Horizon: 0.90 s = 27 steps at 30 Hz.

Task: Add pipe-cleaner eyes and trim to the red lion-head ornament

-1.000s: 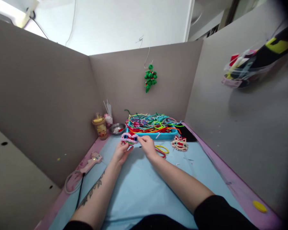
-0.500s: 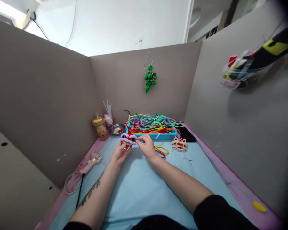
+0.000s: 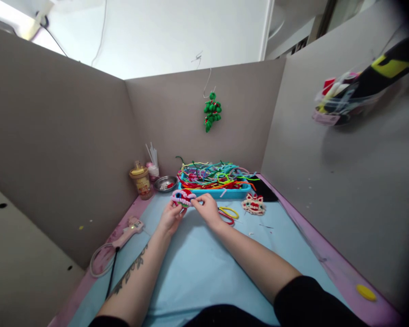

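My left hand [image 3: 171, 216] grips a small pink, red and blue lion-head craft [image 3: 182, 197] of fuzzy pipe cleaner from below, holding it up above the blue table cover. One blue eye shows on its left side. At the craft's right edge, my right hand [image 3: 207, 209] has thumb and forefinger pinched together on it; the fingertips cover the right eye. Just right of that hand lie scissors [image 3: 229, 214] with yellow and red handles. A cream and red lion-head craft [image 3: 254, 205] rests farther right.
A blue tray [image 3: 209, 194] heaped with coloured pipe cleaners stands at the back. Left of it are a metal bowl [image 3: 165, 184] and a lidded cup [image 3: 142, 184]. A pink glue gun [image 3: 128, 232] with its cord lies at left. Grey partitions [image 3: 177, 118] enclose the table.
The lion-head craft has turned slightly, and its right eye is now hidden behind my right fingers. My right fingertips have shifted a little left onto it.
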Each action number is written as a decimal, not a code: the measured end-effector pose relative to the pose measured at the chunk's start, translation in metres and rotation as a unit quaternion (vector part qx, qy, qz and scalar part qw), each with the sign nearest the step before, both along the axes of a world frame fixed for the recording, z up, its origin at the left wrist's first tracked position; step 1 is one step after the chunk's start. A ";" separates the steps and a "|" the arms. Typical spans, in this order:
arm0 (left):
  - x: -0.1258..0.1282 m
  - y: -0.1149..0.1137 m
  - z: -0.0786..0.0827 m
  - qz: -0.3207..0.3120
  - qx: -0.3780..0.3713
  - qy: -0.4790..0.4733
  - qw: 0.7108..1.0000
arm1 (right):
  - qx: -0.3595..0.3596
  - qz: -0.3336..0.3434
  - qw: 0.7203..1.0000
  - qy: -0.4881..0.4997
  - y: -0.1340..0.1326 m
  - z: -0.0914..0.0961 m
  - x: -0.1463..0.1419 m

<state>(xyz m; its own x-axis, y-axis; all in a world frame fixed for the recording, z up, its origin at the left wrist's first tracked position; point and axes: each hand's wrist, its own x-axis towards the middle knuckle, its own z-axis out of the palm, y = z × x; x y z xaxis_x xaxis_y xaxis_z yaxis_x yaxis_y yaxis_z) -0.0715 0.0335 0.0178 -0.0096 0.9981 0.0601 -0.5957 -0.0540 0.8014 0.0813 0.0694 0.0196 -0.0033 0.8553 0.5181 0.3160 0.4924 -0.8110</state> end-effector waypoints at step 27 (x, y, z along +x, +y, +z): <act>0.000 0.004 0.001 0.042 -0.065 -0.162 0.984 | -0.324 0.184 0.865 0.336 -0.010 -0.004 -0.019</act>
